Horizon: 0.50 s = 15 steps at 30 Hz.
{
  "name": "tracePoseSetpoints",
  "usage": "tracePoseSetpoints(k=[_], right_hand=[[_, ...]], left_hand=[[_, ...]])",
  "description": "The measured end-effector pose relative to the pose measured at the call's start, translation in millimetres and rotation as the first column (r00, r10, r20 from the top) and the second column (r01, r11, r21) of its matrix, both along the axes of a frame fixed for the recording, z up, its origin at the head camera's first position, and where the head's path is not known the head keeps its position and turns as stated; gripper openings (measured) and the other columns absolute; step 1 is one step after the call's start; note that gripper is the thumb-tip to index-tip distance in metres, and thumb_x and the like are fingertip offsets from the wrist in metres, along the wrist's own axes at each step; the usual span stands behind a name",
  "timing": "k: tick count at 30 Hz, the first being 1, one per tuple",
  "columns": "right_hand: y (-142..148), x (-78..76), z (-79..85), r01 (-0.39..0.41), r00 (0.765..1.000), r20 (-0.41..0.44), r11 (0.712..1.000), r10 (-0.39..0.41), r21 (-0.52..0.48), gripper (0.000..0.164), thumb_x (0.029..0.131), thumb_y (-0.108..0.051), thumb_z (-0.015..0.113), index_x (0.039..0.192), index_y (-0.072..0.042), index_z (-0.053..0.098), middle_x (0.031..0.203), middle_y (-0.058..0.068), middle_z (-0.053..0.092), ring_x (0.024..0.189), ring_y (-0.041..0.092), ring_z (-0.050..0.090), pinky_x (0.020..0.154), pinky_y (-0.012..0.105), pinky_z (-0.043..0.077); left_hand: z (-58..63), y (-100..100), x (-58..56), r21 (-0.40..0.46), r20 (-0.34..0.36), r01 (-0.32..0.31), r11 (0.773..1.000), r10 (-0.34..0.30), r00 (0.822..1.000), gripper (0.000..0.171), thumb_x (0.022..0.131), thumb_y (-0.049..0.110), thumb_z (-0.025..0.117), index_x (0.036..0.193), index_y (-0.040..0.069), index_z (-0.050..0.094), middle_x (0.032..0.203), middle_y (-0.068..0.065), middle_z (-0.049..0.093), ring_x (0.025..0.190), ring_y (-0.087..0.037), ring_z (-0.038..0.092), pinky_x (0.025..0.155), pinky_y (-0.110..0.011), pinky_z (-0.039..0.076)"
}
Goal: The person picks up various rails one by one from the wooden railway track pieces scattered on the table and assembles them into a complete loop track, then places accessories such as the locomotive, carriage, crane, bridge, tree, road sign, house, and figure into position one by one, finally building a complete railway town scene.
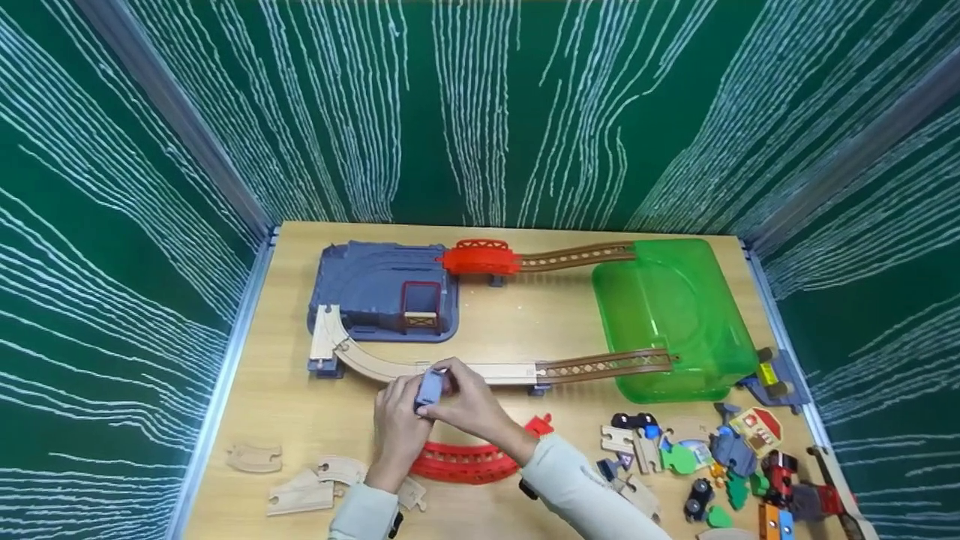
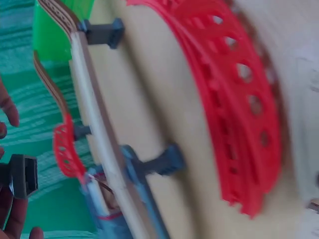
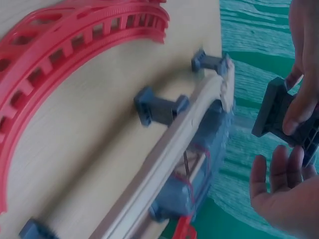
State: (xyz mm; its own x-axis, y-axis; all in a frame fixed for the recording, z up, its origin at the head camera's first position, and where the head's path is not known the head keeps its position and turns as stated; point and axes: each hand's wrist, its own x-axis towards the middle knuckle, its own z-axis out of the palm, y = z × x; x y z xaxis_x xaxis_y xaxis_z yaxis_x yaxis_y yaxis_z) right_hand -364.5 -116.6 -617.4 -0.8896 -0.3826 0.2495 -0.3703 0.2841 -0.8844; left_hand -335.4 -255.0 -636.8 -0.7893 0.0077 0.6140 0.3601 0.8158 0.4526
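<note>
Both hands meet at a grey-blue track support, held up in front of the pale wooden track. The left hand grips it from the left; its thumb presses the support in the right wrist view. From the right, the right hand reaches round it with thumb and fingers, its fingertips right at one end. In the left wrist view, the support shows its hollow end. Red curved tracks lie stacked below the hands.
The wooden track joins a grey base at left and a brown ramp to a green bin. A red bridge spans the back. Loose wooden tracks lie front left, with mixed toy pieces front right.
</note>
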Motion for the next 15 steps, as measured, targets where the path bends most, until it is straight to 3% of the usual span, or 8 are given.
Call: tracePoseSetpoints(k=[2,4,5,7,9,11,13,15], right_hand=[[-9.8,-7.8,-7.3,-0.047,0.999,0.010,0.999,0.047,0.018,0.054,0.067,-0.030,0.075,0.110,-0.008,0.052,0.091,0.003,0.056,0.079,0.014,0.051,0.069,0.027,0.046],[-18.1,-16.4,-15.0,-0.083,0.996,0.017,0.995,0.083,0.051,0.051,0.073,-0.033,0.070,0.113,-0.007,0.051,0.091,0.004,0.055,0.083,0.015,0.050,0.073,0.028,0.045],[-21.8,-21.2,-19.2,-0.090,0.996,0.020,0.993,0.089,0.072,0.048,0.076,-0.032,0.067,0.114,-0.006,0.052,0.092,0.005,0.055,0.085,0.016,0.050,0.075,0.029,0.045],[-27.9,-31.1,-27.5,-0.081,0.997,0.007,0.986,0.081,0.143,0.043,0.079,-0.031,0.063,0.113,-0.006,0.052,0.091,0.006,0.056,0.087,0.018,0.049,0.077,0.029,0.043],[-33.1,-41.3,-36.5,-0.056,0.998,-0.009,0.971,0.060,0.232,0.038,0.081,-0.028,0.061,0.111,-0.005,0.054,0.093,0.005,0.056,0.090,0.018,0.047,0.079,0.029,0.041],[-37.8,-50.9,-43.4,-0.035,0.999,-0.023,0.948,0.045,0.318,0.035,0.081,-0.024,0.060,0.110,-0.005,0.056,0.094,0.005,0.057,0.091,0.019,0.047,0.079,0.032,0.040],[-42.7,-59.2,-48.4,-0.026,0.999,-0.031,0.922,0.041,0.386,0.033,0.081,-0.023,0.059,0.108,-0.004,0.057,0.095,0.006,0.057,0.092,0.021,0.048,0.079,0.035,0.040],[-47.8,-66.2,-51.0,-0.025,0.999,-0.030,0.894,0.043,0.447,0.031,0.083,-0.023,0.057,0.107,-0.004,0.059,0.096,0.006,0.058,0.093,0.022,0.050,0.079,0.037,0.041]], left_hand=[[-7.6,-11.2,0.1,0.080,0.085,-0.042,0.996,0.035,0.996,0.040,0.057,0.008,0.073,0.096,0.004,0.063,0.086,-0.005,0.059,0.079,-0.022,0.055,0.070,-0.037,0.043],[-15.2,-25.9,1.2,0.193,0.229,-0.109,0.975,0.063,0.971,0.039,0.062,0.007,0.073,0.099,0.005,0.062,0.090,-0.005,0.060,0.082,-0.023,0.056,0.074,-0.038,0.045],[-19.8,-34.4,1.7,0.240,0.303,-0.162,0.957,0.084,0.949,0.039,0.064,0.008,0.074,0.101,0.006,0.062,0.092,-0.005,0.061,0.084,-0.024,0.057,0.075,-0.039,0.046],[-29.0,-52.1,2.1,0.292,0.444,-0.285,0.913,0.135,0.886,0.038,0.068,0.011,0.073,0.104,0.009,0.061,0.096,-0.005,0.061,0.088,-0.025,0.056,0.078,-0.041,0.046],[-40.4,-69.4,-0.1,0.284,0.526,-0.382,0.879,0.190,0.829,0.036,0.070,0.012,0.072,0.104,0.009,0.061,0.097,-0.006,0.061,0.089,-0.027,0.057,0.078,-0.044,0.045],[-52.4,-84.4,-4.7,0.232,0.564,-0.438,0.869,0.247,0.788,0.034,0.070,0.013,0.071,0.102,0.008,0.062,0.097,-0.008,0.061,0.089,-0.030,0.057,0.075,-0.046,0.045],[-61.6,-95.2,-10.8,0.183,0.577,-0.456,0.871,0.280,0.767,0.034,0.069,0.011,0.071,0.101,0.006,0.062,0.097,-0.011,0.061,0.089,-0.033,0.057,0.075,-0.046,0.044],[-69.0,-101.8,-18.2,0.156,0.589,-0.442,0.884,0.276,0.759,0.034,0.069,0.010,0.070,0.102,0.004,0.061,0.097,-0.014,0.060,0.089,-0.035,0.056,0.075,-0.047,0.044]])
